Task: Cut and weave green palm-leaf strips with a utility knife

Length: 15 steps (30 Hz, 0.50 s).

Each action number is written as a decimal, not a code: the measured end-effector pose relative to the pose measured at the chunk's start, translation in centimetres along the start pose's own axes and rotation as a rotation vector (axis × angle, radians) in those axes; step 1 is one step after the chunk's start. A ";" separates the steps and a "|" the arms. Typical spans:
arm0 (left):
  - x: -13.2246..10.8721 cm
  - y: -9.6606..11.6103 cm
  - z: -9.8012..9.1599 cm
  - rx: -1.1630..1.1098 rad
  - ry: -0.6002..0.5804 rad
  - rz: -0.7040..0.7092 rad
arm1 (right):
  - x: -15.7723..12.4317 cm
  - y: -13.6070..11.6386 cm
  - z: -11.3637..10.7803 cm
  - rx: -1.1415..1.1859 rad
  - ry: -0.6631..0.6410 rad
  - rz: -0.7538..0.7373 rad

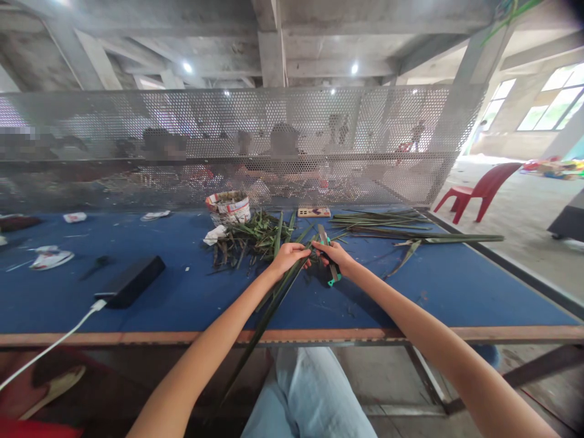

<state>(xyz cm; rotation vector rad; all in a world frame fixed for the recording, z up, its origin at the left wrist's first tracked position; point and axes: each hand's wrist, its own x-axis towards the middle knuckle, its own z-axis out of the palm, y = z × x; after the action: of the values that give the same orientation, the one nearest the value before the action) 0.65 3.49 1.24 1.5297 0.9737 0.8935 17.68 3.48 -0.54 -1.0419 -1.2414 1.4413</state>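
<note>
My left hand [291, 257] is closed round long green leaf strips [277, 296], whose tails hang over the table's front edge. Close beside it, my right hand [336, 255] grips a utility knife [333, 267] with a black and teal handle. Its blade points up and away from me. The right fingertips nearly meet the left ones at the leaf; whether they touch it I cannot tell. Behind my left hand lies a heap of cut leaf pieces [258, 239].
A paper-covered bucket [228, 208] stands behind the heap. More long leaves [387, 222] lie at the right. A black power bank [131, 283] with a white cable rests at the left. A perforated metal screen [292, 146] borders the far side of the blue table [438, 292]. A red chair [479, 188] stands beyond.
</note>
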 end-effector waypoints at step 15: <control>0.2 -0.3 -0.3 0.057 0.179 0.142 | -0.2 -0.6 0.6 0.025 -0.096 0.059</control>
<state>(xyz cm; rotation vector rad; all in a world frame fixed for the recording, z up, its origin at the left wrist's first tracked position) 0.46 3.83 1.02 1.6033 1.0347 1.1271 17.19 3.20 0.11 -1.0102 -1.2672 1.5641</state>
